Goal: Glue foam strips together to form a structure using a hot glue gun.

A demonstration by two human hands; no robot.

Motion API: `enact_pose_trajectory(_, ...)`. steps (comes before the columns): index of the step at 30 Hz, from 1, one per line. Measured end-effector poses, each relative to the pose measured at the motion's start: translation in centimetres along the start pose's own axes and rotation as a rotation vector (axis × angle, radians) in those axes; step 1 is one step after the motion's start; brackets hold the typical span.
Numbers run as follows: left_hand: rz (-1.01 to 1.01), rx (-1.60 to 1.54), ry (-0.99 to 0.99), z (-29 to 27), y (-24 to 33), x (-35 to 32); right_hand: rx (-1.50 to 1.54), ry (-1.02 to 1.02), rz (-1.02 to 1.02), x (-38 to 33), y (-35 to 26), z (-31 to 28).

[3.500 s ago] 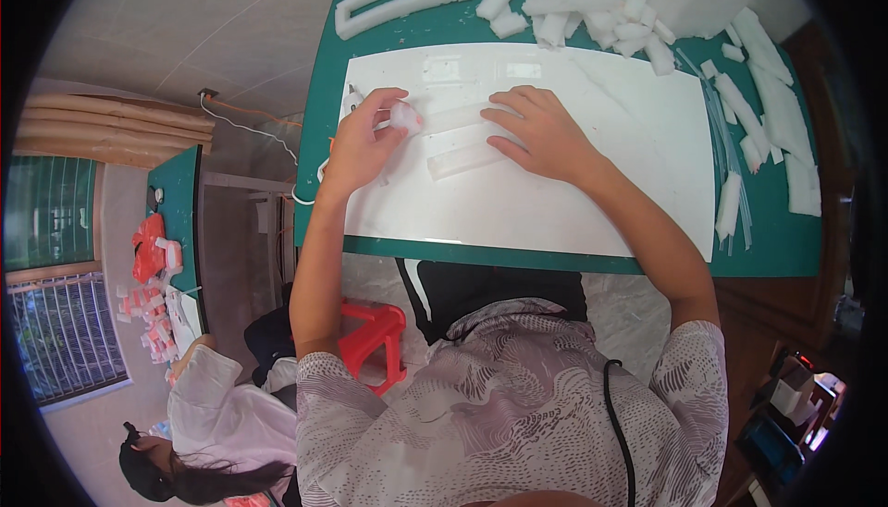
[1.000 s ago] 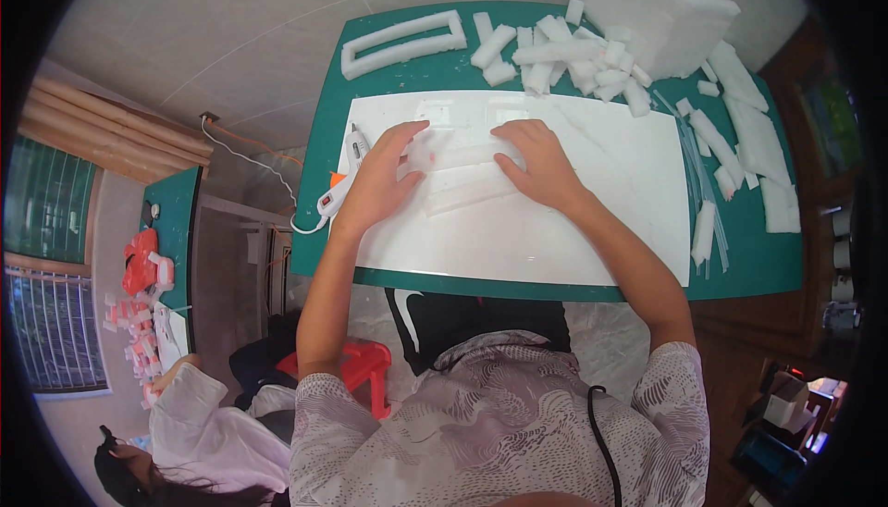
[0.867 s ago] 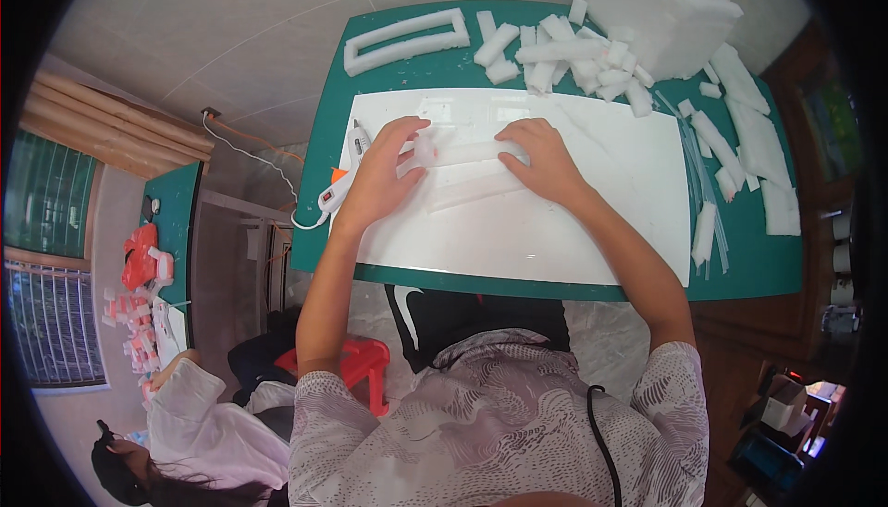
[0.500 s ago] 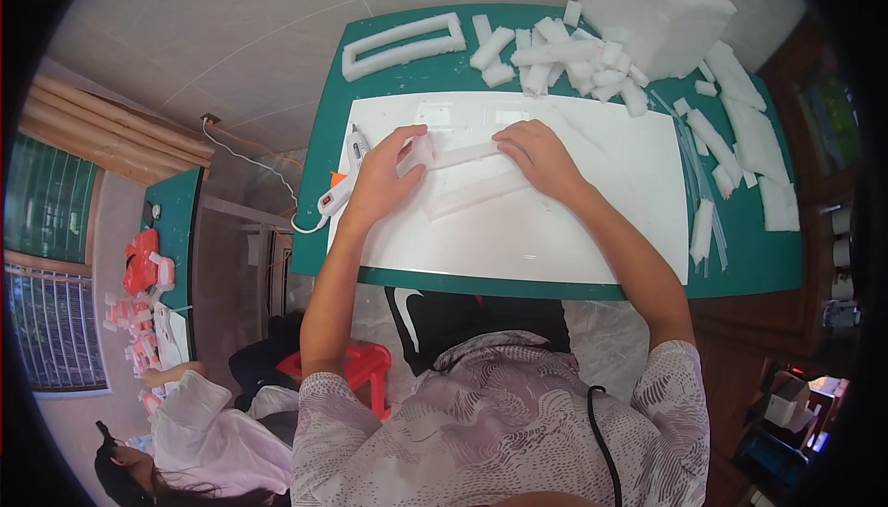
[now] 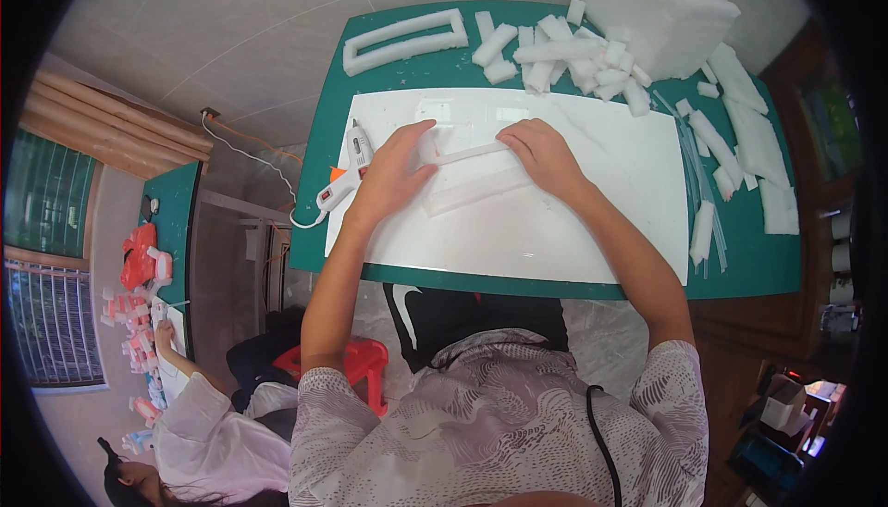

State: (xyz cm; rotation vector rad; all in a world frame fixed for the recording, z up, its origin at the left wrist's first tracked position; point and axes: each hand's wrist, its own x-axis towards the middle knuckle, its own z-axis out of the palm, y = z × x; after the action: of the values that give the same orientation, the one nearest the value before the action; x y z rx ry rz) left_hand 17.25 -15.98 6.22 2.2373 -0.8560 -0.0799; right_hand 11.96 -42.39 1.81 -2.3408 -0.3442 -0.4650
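Running crosswise, the white strip (image 5: 471, 153) slants away rightward.

No wording legible; a white curved emblem (image 5: 400, 304) marks the black trousers (image 5: 499, 315), near; a small label (image 5: 359, 144) marks the white glue gun (image 5: 335, 191), left.

Green tbl (image 5: 754, 262) w/ white board (image 5: 592, 220) on top; on board: white glue gun (image 5: 359, 148) just L of L hand (image 5: 394, 172), pale strip (image 5: 476, 191) btwn it & R hand (image 5: 548, 157), bit nearside; straight on tbl: foam frame (image 5: 407, 51) beyond L hand, heap of foam bits (image 5: 566, 49) + big white block (image 5: 652, 21) beyond R hand, thin clear sticks (image 5: 692, 165) & foam slabs (image 5: 757, 128) well R of R hand
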Motion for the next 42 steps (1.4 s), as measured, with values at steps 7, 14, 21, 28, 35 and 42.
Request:
enact_pose_trajectory(7,0.026,0.034,-0.005,-0.4,0.1,0.1,0.126,-0.012,0.065,0.1,-0.7,-0.3)
enact_pose_trajectory(14,0.04,0.094,0.036,-2.2,0.3,-0.1,0.131,0.015,0.098,-0.1,-1.6,-0.9)
enact_pose_trajectory(21,-0.037,-0.044,0.033,-3.2,0.2,-0.6,0.079,-0.034,0.002,-0.2,-0.5,-0.2)
enact_pose_trajectory(28,-0.057,-0.074,0.037,-2.8,1.7,-0.5,0.111,-0.023,0.049,-0.2,-0.5,-0.6)
enact_pose_trajectory(35,-0.081,-0.181,0.047,-3.2,1.1,-0.7,0.149,-0.032,0.055,-0.1,-1.0,-0.9)
enact_pose_trajectory(42,-0.094,-0.252,0.0,-4.3,1.3,-0.9,0.429,-0.15,0.135,0.2,-0.5,-1.8)
